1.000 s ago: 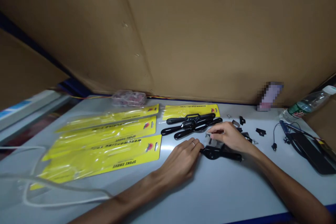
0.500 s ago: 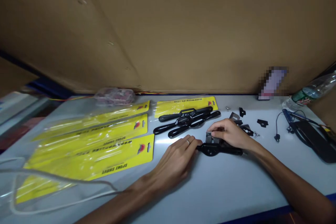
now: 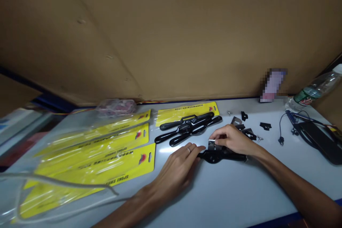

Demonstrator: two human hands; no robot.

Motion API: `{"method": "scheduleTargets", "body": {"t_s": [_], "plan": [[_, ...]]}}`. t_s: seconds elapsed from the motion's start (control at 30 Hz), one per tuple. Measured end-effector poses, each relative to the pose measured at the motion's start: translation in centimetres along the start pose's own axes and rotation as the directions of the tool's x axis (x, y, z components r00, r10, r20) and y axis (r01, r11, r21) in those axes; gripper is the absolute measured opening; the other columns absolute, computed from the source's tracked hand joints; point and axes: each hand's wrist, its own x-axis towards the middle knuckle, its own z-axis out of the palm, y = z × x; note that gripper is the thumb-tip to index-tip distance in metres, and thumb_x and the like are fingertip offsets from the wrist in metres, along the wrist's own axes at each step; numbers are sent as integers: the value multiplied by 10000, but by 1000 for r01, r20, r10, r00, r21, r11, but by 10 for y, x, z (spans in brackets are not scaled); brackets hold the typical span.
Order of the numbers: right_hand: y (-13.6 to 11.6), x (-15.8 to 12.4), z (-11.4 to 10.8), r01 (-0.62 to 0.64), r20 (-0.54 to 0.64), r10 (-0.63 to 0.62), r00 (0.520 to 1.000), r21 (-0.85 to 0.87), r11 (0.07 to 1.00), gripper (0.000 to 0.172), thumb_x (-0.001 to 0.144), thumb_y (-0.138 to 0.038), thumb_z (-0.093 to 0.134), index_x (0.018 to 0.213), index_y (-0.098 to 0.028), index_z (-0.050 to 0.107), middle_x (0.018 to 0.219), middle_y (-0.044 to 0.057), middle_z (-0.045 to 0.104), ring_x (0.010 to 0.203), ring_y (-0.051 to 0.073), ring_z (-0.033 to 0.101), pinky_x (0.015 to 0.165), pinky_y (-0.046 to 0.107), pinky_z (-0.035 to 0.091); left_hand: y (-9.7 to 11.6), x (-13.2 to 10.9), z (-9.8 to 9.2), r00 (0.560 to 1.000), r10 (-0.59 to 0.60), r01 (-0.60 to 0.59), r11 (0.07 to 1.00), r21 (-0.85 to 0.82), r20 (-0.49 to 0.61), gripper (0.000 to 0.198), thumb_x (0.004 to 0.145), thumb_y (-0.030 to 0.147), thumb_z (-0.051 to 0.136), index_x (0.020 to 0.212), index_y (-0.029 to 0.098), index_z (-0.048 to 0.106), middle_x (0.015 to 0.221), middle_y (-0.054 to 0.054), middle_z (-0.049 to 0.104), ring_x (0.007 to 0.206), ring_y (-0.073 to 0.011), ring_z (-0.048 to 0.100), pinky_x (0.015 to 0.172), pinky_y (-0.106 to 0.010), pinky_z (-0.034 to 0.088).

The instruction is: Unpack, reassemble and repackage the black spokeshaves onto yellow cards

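A black spokeshave body (image 3: pixel 223 156) lies on the pale table between my hands. My left hand (image 3: pixel 179 165) rests palm down with its fingertips closed round the tool's left handle. My right hand (image 3: pixel 233 139) pinches a small metal blade (image 3: pixel 212 143) and holds it over the tool's middle. Behind them lie several more black spokeshaves (image 3: pixel 188 128) side by side. Small black and metal parts (image 3: pixel 249 131) are scattered just behind my right hand.
Yellow "Spoke Shave" packaging cards (image 3: pixel 91 156) in clear sleeves cover the table's left half. A white cable (image 3: pixel 53 185) loops at the near left. A black pouch with cords (image 3: pixel 317 139) and a plastic bottle (image 3: pixel 314 92) sit at the right. A cardboard wall (image 3: pixel 171 32) stands behind.
My hands stay on the spokeshave; the right hand has shifted the blade slightly over the tool. The camera has drifted, moving the scene a little.
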Motion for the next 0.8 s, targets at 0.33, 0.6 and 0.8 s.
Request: {"method": "scheduleTargets", "body": {"t_s": [0.33, 0.6, 0.8], "plan": [[-7, -3, 1, -4, -57, 0, 998, -58, 998, 188, 827, -92, 622, 876, -183, 779, 820, 19, 770, 770, 172, 690, 749, 304, 505, -1, -1, 1, 1000, -5, 5, 1000, 3, 16, 354, 964, 61, 410, 1268, 203, 524, 1003, -87, 666, 849, -233, 629, 704, -362, 532], [-1, -2, -3, -2, 1, 2, 1000, 13, 1000, 139, 816, -128, 658, 871, -177, 776, 830, 32, 774, 790, 180, 706, 740, 305, 517, -2, -3, 1, 1000, 14, -14, 1000, 14, 9, 439, 941, 39, 417, 1332, 219, 503, 1009, -76, 648, 850, -231, 624, 685, -343, 531], [-1, -1, -5, 26, 30, -26, 999, -22, 999, 192, 830, -85, 615, 892, -164, 778, 877, 51, 789, 830, 187, 720, 769, 310, 525, -2, 0, 1, 1000, 16, -16, 1000, -25, -5, 379, 984, 57, 413, 1312, 226, 501, 1009, -65, 653, 864, -215, 630, 716, -338, 537]]}}
